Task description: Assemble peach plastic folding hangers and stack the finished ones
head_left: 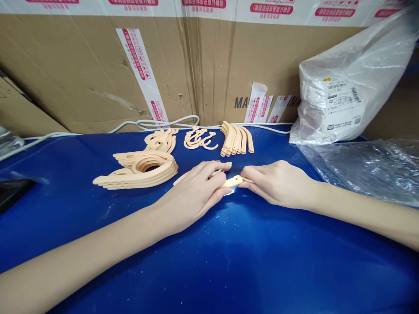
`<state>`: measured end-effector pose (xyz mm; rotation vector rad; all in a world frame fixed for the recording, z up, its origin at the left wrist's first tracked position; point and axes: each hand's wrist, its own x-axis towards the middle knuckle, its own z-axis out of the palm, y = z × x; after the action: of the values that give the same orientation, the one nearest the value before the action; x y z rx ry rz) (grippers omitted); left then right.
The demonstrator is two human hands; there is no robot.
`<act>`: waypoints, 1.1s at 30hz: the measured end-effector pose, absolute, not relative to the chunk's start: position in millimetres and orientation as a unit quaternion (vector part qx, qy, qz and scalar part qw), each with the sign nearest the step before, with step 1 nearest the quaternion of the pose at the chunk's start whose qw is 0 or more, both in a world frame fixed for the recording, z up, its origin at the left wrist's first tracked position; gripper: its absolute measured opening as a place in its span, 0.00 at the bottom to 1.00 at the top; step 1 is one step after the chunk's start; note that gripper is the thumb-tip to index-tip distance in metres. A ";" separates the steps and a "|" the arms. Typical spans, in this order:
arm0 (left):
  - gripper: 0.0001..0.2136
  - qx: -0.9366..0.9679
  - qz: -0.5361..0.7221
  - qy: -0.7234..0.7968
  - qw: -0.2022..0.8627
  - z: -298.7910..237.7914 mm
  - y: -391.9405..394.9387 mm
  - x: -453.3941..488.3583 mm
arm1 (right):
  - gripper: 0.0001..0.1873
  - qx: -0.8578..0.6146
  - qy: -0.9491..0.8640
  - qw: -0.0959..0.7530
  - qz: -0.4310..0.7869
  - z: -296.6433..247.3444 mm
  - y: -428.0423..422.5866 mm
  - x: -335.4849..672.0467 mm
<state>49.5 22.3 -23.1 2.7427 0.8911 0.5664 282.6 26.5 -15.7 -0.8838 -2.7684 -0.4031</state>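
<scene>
My left hand (196, 192) and my right hand (278, 181) meet at the middle of the blue table (229, 261). Both pinch a small peach plastic part (234, 180) between their fingertips; a longer peach piece (181, 178) pokes out from under my left fingers. Just left of my left hand lies a stack of large curved peach hanger pieces (144, 170). Farther back sit a pile of curved pieces (162, 138), a cluster of small hooks (199, 138) and a row of curved arm pieces (235, 139).
Large cardboard boxes (98, 65) wall off the back of the table. A white cable (170, 123) runs along their base. A white plastic bag with a label (347, 91) stands at the back right, with clear plastic sheeting (366, 170) beside it. A dark object (11, 192) is at the left edge.
</scene>
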 end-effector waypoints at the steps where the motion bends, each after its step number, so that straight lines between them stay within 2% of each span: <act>1: 0.12 0.928 0.192 0.302 0.102 -23.1 22.1 49.3 | 0.22 -0.297 -0.938 0.102 -0.147 -15.8 26.5 282.6; 12: 0.13 0.928 0.188 0.299 0.116 -22.8 21.2 49.4 | 0.18 -0.232 -0.922 0.099 -0.294 -13.4 26.7 282.2; 18: 0.13 0.930 0.177 0.299 0.121 -21.6 20.5 51.0 | 0.20 -0.213 -0.918 0.087 -0.323 -11.2 26.6 282.0; 28: 0.14 0.925 0.167 0.306 0.153 -17.5 19.6 49.2 | 0.22 -0.189 -0.921 0.088 -0.329 -10.9 27.2 283.9; 33: 0.15 0.912 0.178 0.319 0.188 -12.9 21.1 47.8 | 0.14 -0.126 -0.950 0.118 -0.260 -9.2 24.9 286.8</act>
<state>47.8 21.1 -12.9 2.5653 0.8985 0.5017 286.8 24.9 -9.2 -0.3689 -2.7793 -0.7612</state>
